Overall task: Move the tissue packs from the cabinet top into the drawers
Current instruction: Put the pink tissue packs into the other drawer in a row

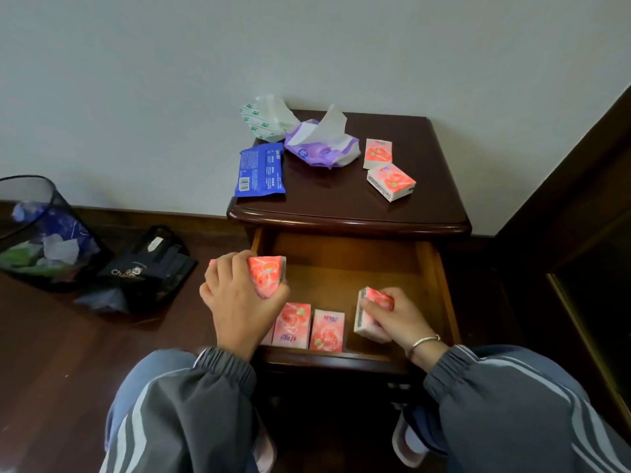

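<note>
The dark wooden cabinet (341, 206) has its top drawer (345, 268) pulled out. My left hand (235, 302) grips a pink tissue pack (268, 273) over the drawer's left side. My right hand (399, 319) holds another pink pack (370, 310) low in the drawer's right part. Two pink packs (293, 324) (327, 331) stand side by side at the drawer's front. On the cabinet top lie two more pink packs (377, 153) (391, 182), a blue pack (261, 170), a purple opened pack (321, 145) and a white-green pack (264, 119).
A black mesh waste bin (37, 233) with rubbish stands on the floor at the left. A black bag (146, 268) lies beside it. A wall runs behind the cabinet, and dark furniture (580, 233) rises at the right. My knees frame the drawer front.
</note>
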{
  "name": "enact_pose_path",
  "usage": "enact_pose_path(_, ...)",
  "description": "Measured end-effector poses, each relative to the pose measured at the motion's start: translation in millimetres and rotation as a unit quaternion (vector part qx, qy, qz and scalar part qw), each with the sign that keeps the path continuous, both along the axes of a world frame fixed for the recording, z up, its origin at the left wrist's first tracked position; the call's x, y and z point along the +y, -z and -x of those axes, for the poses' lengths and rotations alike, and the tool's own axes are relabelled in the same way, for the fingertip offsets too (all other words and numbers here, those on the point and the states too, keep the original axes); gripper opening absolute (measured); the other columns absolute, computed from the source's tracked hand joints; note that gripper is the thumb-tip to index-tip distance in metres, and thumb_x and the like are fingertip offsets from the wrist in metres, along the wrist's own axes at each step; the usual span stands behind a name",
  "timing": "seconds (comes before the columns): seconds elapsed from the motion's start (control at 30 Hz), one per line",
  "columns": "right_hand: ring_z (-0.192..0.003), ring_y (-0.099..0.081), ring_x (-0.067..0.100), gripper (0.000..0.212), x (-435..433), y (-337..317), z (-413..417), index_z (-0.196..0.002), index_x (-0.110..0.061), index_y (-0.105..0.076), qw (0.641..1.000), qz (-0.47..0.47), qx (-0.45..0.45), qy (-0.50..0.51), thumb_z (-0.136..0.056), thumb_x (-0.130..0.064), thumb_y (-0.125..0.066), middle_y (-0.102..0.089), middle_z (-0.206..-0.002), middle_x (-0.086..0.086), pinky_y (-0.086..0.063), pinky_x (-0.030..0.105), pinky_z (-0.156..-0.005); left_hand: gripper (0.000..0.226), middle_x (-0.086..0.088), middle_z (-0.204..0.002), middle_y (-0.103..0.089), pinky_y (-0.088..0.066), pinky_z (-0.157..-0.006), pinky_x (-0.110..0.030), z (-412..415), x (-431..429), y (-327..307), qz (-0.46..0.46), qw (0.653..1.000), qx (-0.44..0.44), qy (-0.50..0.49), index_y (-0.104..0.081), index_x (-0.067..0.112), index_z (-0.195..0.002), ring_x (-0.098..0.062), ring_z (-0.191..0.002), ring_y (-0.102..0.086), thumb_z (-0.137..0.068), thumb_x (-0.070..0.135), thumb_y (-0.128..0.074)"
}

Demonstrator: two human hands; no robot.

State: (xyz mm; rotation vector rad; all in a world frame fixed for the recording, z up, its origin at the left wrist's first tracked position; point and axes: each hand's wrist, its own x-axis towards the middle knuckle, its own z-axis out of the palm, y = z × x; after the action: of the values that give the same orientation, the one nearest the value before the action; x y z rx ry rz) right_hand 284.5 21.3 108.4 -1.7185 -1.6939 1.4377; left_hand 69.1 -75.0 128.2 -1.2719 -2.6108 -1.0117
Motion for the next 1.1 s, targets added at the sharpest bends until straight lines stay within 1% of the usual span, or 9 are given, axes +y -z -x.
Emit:
enact_pose_path(0.2, -0.086, -0.059, 0.014, 0.052, -14.6, -8.2, 39.7, -0.114, -0.019, -0.051, 0.976, -0.045, -0.129, -0.169, -0.08, -0.057, -0.061, -0.061, -0.097, -0.005, -0.046, 0.027, -0.074, 0.067, -0.002, -0.118, -0.05, -0.033, -0.094, -0.05, -0.2, -0.1, 0.3, 0.001, 1.0, 0.014, 0.023, -0.05, 0.02, -0.116, -0.028, -0.121, -0.04, -0.062, 0.059, -0.05)
enact_pose_path(0.3, -0.11, -0.058, 0.023, 0.054, -21.0, -8.1, 48.7, -0.13, -0.011, -0.049, 0.942, -0.076, -0.194, -0.262, -0.092, -0.05, -0.047, -0.06, -0.125, 0.007, -0.046, 0.031, -0.09, 0.065, -0.001, -0.117, -0.05, -0.034, -0.094, -0.049, 0.3, 0.4, 1.7, 0.002, 1.0, 0.014, 0.028, -0.049, 0.021, -0.115, -0.027, -0.12, -0.041, -0.064, 0.06, -0.051)
enact_pose_path(0.37, -0.128, -0.046, 0.024, 0.059, -22.0, -10.1, 45.6, -0.143, -0.01, -0.034, 0.929, -0.07, -0.199, -0.305, -0.097, -0.046, -0.039, -0.047, -0.142, 0.009, -0.037, 0.029, -0.099, 0.061, 0.001, -0.117, -0.05, -0.034, -0.095, -0.049, -0.1, 1.7, 2.6, 0.001, 0.999, 0.015, 0.033, -0.049, 0.023, -0.114, -0.026, -0.121, -0.042, -0.066, 0.062, -0.053)
enact_pose_path(0.53, -0.138, -0.032, 0.015, 0.07, -16.6, -21.7, 28.2, -0.151, -0.019, -0.008, 0.944, 0.064, -0.103, -0.308, -0.095, -0.055, -0.03, -0.032, -0.152, -0.002, -0.026, 0.022, -0.102, 0.059, 0.005, -0.119, -0.05, -0.033, -0.098, -0.045, -3.9, 2.7, 2.6, -0.008, 0.997, 0.018, 0.072, -0.05, 0.025, -0.115, -0.022, -0.122, -0.04, -0.069, 0.062, -0.055)
enact_pose_path(0.63, -0.13, -0.044, 0.01, 0.057, -17.9, -32.0, 28.0, -0.14, -0.024, -0.04, 0.982, 0.012, 0.01, -0.19, -0.092, -0.055, -0.041, -0.045, -0.143, -0.007, -0.032, 0.025, -0.103, 0.06, 0.008, -0.119, -0.049, -0.03, -0.097, -0.04, -14.9, 3.1, -2.0, -0.016, 0.99, 0.016, 0.138, -0.052, 0.026, -0.115, -0.017, -0.122, -0.038, -0.066, 0.059, -0.059)
enact_pose_path(0.73, -0.102, -0.064, 0.003, 0.034, -18.8, -45.9, 30.6, -0.113, -0.027, -0.062, 0.975, 0.076, 0.165, -0.13, -0.088, -0.048, -0.054, -0.069, -0.111, -0.009, -0.051, 0.017, -0.08, 0.06, 0.01, -0.116, -0.05, -0.032, -0.097, -0.039, -38.4, 4.7, -3.7, -0.015, 0.975, 0.045, 0.216, -0.054, 0.027, -0.112, -0.016, -0.122, -0.041, -0.061, 0.057, -0.061)
enact_pose_path(0.9, -0.087, -0.067, 0.008, 0.024, -14.9, -49.1, 14.6, -0.105, -0.021, -0.066, 0.975, 0.047, 0.126, -0.174, -0.084, -0.033, -0.067, -0.071, -0.098, 0.0, -0.052, 0.02, -0.074, 0.067, 0.006, -0.125, -0.049, -0.03, -0.104, -0.041, -67.6, 10.1, 0.0, -0.005, 0.961, 0.014, 0.275, -0.053, 0.023, -0.114, -0.018, -0.13, -0.035, -0.061, 0.064, -0.058)
enact_pose_path(1.0, -0.088, -0.065, 0.02, 0.027, -11.3, -41.8, 1.3, -0.106, -0.008, -0.066, 0.966, 0.103, 0.199, -0.128, -0.084, -0.022, -0.066, -0.069, -0.101, 0.014, -0.05, 0.031, -0.08, 0.085, 0.01, -0.145, -0.031, -0.016, -0.11, -0.036, -61.5, 13.1, 3.1, 0.052, 0.938, -0.083, 0.331, -0.045, 0.034, -0.127, -0.011, -0.142, -0.013, -0.059, 0.084, -0.054)
enact_pose_path(1.1, -0.096, -0.059, 0.028, 0.029, -5.9, -34.3, -9.1, -0.105, -0.012, -0.07, 0.939, 0.16, 0.289, -0.09, -0.077, -0.023, -0.069, -0.066, -0.103, 0.017, -0.043, 0.045, -0.092, 0.075, 0.021, -0.15, -0.022, -0.024, -0.111, -0.031, -51.6, 13.7, 2.9, 0.061, 0.896, -0.253, 0.359, -0.04, 0.046, -0.133, 0.0, -0.14, -0.015, -0.066, 0.074, -0.06)
